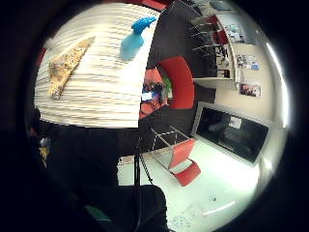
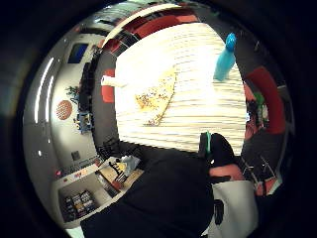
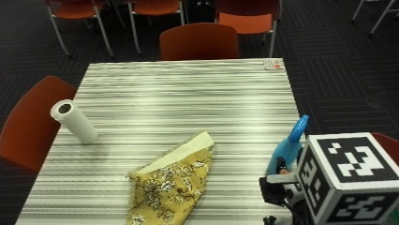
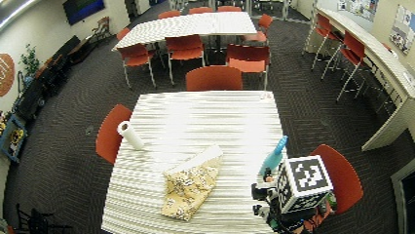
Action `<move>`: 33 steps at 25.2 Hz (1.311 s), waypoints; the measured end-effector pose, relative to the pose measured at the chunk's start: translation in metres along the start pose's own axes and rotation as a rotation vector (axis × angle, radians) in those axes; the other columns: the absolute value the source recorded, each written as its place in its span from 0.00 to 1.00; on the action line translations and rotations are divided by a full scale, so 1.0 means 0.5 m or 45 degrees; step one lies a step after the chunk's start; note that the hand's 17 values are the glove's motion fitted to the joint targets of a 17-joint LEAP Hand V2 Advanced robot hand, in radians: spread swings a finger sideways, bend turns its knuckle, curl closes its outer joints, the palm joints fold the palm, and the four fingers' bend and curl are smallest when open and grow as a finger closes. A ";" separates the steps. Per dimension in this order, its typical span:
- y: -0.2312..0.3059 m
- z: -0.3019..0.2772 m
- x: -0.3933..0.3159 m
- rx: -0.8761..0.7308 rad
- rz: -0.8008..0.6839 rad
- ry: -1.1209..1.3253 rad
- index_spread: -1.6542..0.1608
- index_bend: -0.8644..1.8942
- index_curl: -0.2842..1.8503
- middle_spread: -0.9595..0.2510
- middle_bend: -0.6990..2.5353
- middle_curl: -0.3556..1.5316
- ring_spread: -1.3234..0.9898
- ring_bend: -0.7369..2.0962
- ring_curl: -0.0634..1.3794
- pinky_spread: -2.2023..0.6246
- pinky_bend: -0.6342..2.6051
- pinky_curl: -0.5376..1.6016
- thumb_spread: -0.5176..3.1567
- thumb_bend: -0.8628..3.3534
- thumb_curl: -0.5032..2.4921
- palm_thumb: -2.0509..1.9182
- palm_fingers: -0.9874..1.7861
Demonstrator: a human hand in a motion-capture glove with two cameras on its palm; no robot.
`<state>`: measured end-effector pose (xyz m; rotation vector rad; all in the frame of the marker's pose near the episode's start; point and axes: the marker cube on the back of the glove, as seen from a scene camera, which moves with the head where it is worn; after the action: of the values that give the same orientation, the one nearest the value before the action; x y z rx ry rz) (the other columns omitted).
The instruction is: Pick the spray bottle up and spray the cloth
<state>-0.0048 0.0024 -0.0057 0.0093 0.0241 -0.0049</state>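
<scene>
A: Status? Where's the cloth [image 3: 169, 187]?

B: Folded near the worktop [image 3: 187, 103] front edge. Spray bottle [image 3: 288, 147] upright at the right edge, ungrabbed. My right hand [image 3: 280, 187] is just beside it; can't tell its fingers' state.

A: Next?

B: Reach, wrap the bottle neck.

The table [image 3: 187, 93] has a striped grey top and stretches ahead of the hand. A paper roll [image 3: 73, 121] stands on it, far to the hand's left, near the left edge. A small card [image 3: 274, 64] lies at the far right corner. Red chairs [image 3: 198, 41] stand around the table on dark carpet [image 3: 336, 70].
</scene>
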 end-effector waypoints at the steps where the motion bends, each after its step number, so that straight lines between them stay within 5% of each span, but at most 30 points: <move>1: 0.001 -0.001 -0.002 0.001 -0.004 0.005 0.81 0.40 0.17 0.84 0.27 0.21 0.60 0.35 0.07 0.81 0.30 0.29 0.23 0.30 0.21 0.67 0.46; 15: -0.006 0.002 -0.029 0.040 -0.089 -0.053 0.73 0.40 0.24 0.89 0.27 0.26 0.63 0.35 0.15 0.83 0.31 0.35 0.35 0.28 0.26 0.70 0.43; 21: -0.025 0.020 -0.027 0.222 -0.152 -0.550 0.72 0.38 0.25 0.89 0.27 0.28 0.63 0.36 0.16 0.84 0.30 0.36 0.37 0.27 0.28 0.71 0.44; 33: -0.049 0.101 -0.039 0.464 0.104 -1.609 0.72 0.36 0.25 0.90 0.27 0.31 0.64 0.37 0.20 0.84 0.31 0.38 0.39 0.24 0.30 0.71 0.42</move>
<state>-0.0232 -0.0225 0.0450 0.3693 -1.2411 0.0671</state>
